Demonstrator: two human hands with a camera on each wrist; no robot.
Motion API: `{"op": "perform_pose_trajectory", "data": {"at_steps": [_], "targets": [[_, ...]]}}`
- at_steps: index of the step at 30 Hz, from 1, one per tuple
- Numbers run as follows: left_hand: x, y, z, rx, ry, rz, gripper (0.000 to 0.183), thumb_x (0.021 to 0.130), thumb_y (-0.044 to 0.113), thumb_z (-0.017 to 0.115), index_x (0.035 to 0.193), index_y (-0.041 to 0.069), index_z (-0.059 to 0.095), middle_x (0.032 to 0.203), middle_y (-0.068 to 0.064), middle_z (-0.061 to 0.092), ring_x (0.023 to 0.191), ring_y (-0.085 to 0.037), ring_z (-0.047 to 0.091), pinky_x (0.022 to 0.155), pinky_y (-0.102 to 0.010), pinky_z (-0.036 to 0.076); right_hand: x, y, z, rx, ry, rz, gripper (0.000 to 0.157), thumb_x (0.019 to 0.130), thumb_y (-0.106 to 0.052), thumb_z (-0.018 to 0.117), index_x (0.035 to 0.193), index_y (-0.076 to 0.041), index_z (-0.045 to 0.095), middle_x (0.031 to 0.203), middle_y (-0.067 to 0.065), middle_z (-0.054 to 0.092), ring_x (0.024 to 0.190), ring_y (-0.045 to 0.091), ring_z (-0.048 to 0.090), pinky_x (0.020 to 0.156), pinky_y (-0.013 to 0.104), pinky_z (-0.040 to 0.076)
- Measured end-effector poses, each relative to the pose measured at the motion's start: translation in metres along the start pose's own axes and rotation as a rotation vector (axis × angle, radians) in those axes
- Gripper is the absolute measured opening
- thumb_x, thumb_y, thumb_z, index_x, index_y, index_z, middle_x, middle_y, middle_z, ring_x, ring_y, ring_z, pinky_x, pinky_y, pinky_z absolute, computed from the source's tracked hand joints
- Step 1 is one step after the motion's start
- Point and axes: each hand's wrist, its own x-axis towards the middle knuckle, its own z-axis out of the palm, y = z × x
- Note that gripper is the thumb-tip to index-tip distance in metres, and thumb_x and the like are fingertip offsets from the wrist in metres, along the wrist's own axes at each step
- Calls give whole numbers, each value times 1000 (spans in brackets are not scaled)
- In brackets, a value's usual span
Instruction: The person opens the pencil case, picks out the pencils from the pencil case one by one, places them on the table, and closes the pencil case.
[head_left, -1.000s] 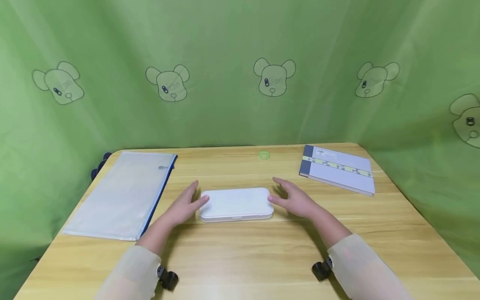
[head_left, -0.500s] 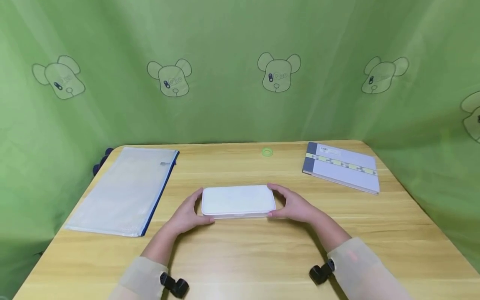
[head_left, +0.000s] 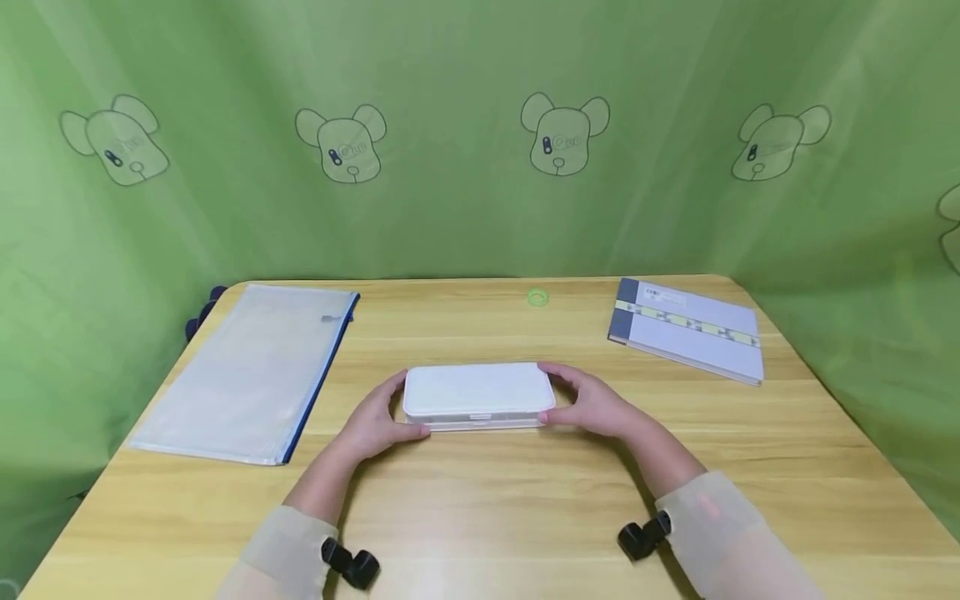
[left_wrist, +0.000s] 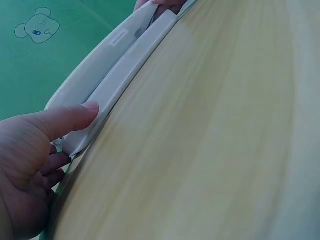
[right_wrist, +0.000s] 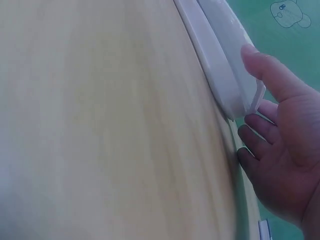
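Note:
A flat white pencil case [head_left: 478, 390] lies crosswise on the table, its lid raised a little along the front edge. At its left end my left hand [head_left: 372, 427] grips the case. The left wrist view has that thumb on the front of the base [left_wrist: 120, 80], below the tilted lid [left_wrist: 95, 70]. My right hand [head_left: 596, 407] holds the right end. Its thumb touches the lid's front edge in the right wrist view, with the other fingers [right_wrist: 257, 142] behind the corner. What is inside the case is hidden.
On the left of the wooden table [head_left: 487, 517] lies a translucent zip folder [head_left: 247, 375] with a blue edge. A hardback notebook [head_left: 690, 333] is at the back right. Near the back edge sits a green ring [head_left: 537, 297]. A green curtain [head_left: 450, 217] hangs behind.
Both hands have closed in from beside the pencil case and now grip its ends. The front of its lid has lifted, leaving a gap above the base. The head view has shifted slightly.

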Motion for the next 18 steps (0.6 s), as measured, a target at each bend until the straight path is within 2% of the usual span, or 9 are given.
{"op": "perform_pose_trajectory", "data": {"at_steps": [8, 13, 18], "targets": [[0, 0, -2, 1, 10, 22, 97, 73, 28, 86, 151, 1, 34, 155, -20, 37, 146, -38, 29, 121, -54, 24, 8, -7, -7, 68, 26, 40, 72, 90, -40, 69, 147, -5, 42, 151, 21, 43, 140, 40, 40, 117, 52, 31], [0, -1, -2, 31, 16, 2, 94, 73, 30, 86, 148, 0, 38, 153, -22, 39, 145, -40, 30, 121, -53, 24, 13, -11, -10, 93, 114, 51, 55, 93, -37, 66, 137, -5, 55, 141, 19, 54, 131, 38, 52, 110, 50, 42], [0, 0, -2, 38, 12, -5, 95, 74, 30, 86, 149, 1, 36, 155, -22, 35, 146, -40, 29, 121, -53, 24, 18, -14, -12, 142, 214, 21, 38, 93, -26, 67, 124, -4, 64, 128, 18, 65, 119, 34, 61, 104, 47, 49]]}}
